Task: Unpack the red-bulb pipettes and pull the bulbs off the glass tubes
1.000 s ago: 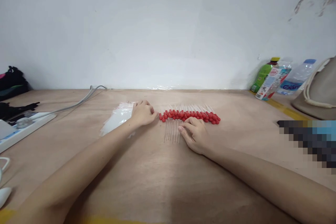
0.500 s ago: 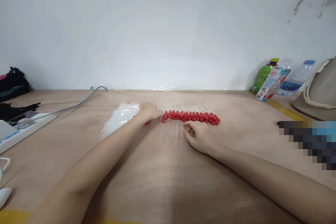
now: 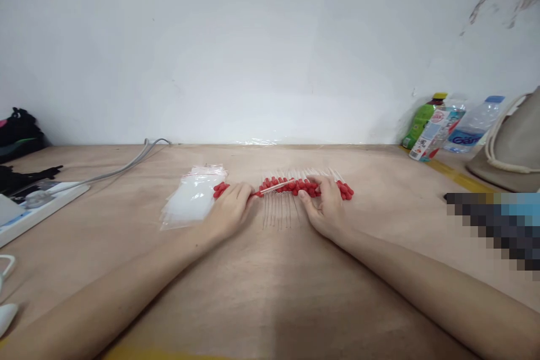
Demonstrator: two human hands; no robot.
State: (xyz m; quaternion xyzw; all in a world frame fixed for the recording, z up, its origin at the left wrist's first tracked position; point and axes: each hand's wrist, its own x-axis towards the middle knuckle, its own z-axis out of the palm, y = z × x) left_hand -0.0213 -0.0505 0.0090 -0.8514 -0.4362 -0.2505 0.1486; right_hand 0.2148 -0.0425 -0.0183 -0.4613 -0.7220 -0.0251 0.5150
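My left hand (image 3: pixel 230 208) is closed in a pinch on a red-headed stick (image 3: pixel 276 187), whose pale shaft points up to the right. Several more red heads (image 3: pixel 220 189) lie beside that hand's knuckles, at the edge of a stack of clear plastic zip bags (image 3: pixel 189 197). A row of red-headed sticks (image 3: pixel 291 184) stretches across the middle, pale shafts toward the wall. Over the row's right half, my right hand (image 3: pixel 327 208) has its thumb and curved fingers apart, touching or just above the heads. In front lie several thin, clear needle-like sticks (image 3: pixel 276 214).
A power strip (image 3: pixel 46 202) with a grey cable (image 3: pixel 130 163) lies at left. At right stand a green bottle (image 3: pixel 422 121), a carton (image 3: pixel 436 135), a clear bottle (image 3: pixel 476 124) and a beige hat-like item (image 3: pixel 510 152). A blurred dark object (image 3: pixel 485 219) is at the right edge.
My left hand has drawn back toward me and now shows a red-headed stick in its fingers. My right hand has moved up from the thin sticks onto the red-headed row.
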